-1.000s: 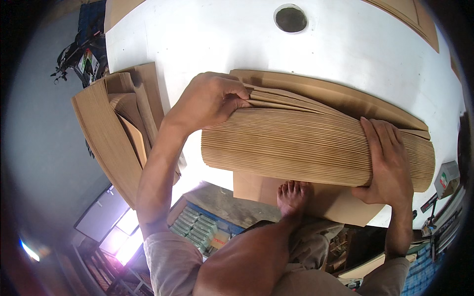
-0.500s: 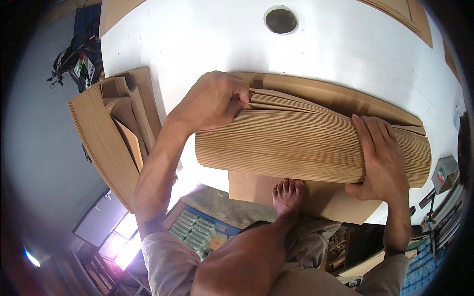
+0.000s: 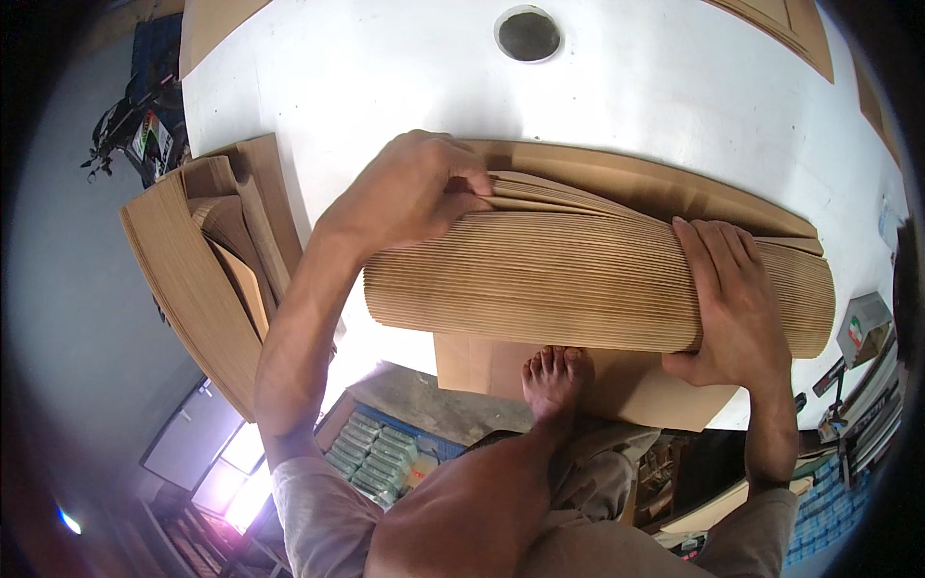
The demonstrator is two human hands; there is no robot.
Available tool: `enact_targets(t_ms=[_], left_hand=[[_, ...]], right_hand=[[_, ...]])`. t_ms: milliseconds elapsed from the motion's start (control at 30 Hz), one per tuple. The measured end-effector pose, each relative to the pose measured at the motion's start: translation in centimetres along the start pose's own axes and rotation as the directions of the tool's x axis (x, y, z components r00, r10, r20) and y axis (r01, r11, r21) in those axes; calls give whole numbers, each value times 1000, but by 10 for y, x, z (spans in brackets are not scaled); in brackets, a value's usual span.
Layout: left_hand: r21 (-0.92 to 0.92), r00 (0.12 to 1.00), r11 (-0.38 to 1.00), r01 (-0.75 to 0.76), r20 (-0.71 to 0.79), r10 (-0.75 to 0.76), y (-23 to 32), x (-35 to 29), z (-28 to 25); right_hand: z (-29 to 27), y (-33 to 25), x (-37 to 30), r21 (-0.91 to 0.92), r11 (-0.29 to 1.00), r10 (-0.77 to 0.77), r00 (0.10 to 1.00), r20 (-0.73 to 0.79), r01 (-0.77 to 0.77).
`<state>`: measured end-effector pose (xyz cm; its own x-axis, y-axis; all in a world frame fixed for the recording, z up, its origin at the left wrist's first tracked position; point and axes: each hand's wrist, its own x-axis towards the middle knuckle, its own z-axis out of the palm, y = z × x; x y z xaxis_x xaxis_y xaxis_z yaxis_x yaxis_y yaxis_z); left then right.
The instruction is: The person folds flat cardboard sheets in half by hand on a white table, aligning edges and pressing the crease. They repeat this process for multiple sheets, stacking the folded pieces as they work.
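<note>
A thick stack of brown cardboard sheets [image 3: 540, 279] stretches across the white table in front of me, its many edges facing up. With thumb and fingers closed, my left hand [image 3: 424, 188] pinches a few sheets at the stack's far left corner, lifting them slightly apart from the rest. My right hand [image 3: 737, 299] is clamped over the stack's right part, fingers on the far side and thumb at the near edge. Behind the stack lies a cardboard sheet [image 3: 578, 169] with a raised fold. Another flat cardboard piece [image 3: 482, 364] sticks out below it, next to my bare foot [image 3: 556, 380].
More bundled cardboard [image 3: 183, 260] leans at the table's left edge. The white table [image 3: 385, 67] has a round hole [image 3: 528, 35] at the far side. Flat cardboard [image 3: 780, 29] lies far right. A small grey box [image 3: 864, 328] sits at the right edge; wrapped packs [image 3: 371, 453] are below.
The whole view has shifted slightly, moving the scene a little left. Both hands keep their grip on the cardboard; hardly anything else differs.
</note>
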<state>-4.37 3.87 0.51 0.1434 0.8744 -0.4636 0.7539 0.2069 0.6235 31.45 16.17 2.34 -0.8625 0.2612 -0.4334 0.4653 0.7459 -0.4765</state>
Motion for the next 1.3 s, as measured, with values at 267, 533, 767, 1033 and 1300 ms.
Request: enact_targets(t_ms=[267,533,767,1033,1300], left_hand=[[-38,998,997,-65,25,66,25,21,11],[-79,993,990,-116,14,117,18,16,10],[54,998,998,11,65,-14,0,-13,-18],[303,971,923,237,-100,-217,-48,-75,-54],[244,922,929,277,-340,-185,-39,-84,-53]], right_hand=[[4,0,0,-13,1000,4,1000,3,-4],[4,7,-4,38,999,-27,998,-49,29],[7,7,-7,54,998,-18,998,-59,21],[6,8,-6,40,999,-21,999,-42,22],[5,3,-5,-11,999,30,1000,5,-30]])
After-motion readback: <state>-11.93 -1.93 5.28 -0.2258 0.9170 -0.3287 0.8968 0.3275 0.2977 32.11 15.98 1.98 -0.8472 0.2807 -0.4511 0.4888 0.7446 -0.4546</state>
